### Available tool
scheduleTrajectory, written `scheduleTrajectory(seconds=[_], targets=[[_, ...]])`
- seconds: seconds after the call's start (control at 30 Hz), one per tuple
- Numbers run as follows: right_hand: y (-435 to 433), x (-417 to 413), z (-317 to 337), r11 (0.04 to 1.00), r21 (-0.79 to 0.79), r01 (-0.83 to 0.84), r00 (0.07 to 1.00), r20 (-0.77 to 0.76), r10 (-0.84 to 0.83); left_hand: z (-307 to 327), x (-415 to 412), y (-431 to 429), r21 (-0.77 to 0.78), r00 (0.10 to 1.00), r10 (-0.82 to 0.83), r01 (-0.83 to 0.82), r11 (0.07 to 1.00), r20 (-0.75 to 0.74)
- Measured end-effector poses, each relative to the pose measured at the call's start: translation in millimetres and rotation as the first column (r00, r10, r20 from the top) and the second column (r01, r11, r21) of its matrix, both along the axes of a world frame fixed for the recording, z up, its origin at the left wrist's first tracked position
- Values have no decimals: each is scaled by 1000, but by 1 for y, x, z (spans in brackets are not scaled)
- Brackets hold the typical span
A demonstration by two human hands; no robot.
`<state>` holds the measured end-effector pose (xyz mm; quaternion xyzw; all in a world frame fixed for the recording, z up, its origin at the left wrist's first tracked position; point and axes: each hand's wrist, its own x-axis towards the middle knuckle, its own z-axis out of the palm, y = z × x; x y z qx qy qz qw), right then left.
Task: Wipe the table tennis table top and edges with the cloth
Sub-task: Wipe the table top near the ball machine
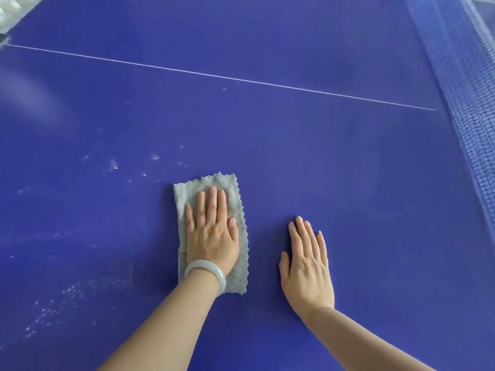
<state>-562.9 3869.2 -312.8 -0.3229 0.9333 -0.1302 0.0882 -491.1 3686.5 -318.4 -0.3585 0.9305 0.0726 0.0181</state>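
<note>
The blue table tennis table top (321, 162) fills the view. A folded grey cloth (230, 191) lies flat on it near the middle. My left hand (213, 231), with a pale bangle on the wrist, presses down on the cloth with straight fingers. My right hand (308, 263) rests flat on the bare table just right of the cloth, fingers straight and together, apart from the cloth.
A thin white centre line (214, 74) crosses the table from left to right. The net (466, 108) runs along the right side. White specks and smears (115, 164) lie left of the cloth. The table's far left corner (8, 30) shows at the top left.
</note>
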Motion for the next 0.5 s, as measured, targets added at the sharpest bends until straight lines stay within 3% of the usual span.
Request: scheduleTrajectory(seconds=[0.07,0.13,0.2,0.33,0.43,0.5], targets=[[0,-1,4,989,-140,56,994,106,-41,0,-5,13,7,985,-170,170,985,-29],[2,-4,10,913,-327,243,943,301,-143,0,-8,22,21,935,-352,353,935,-48],[5,-20,15,843,-377,384,902,347,-255,-1,-10,23,18,901,-431,432,902,-46],[11,-84,12,847,-39,530,848,46,-528,1,-11,19,46,897,-441,442,896,-44],[11,-110,4,735,100,671,736,36,-676,0,-12,18,51,889,-456,458,888,-40],[10,-111,-2,724,112,681,728,5,-686,0,-16,17,61,858,-511,513,856,-41]])
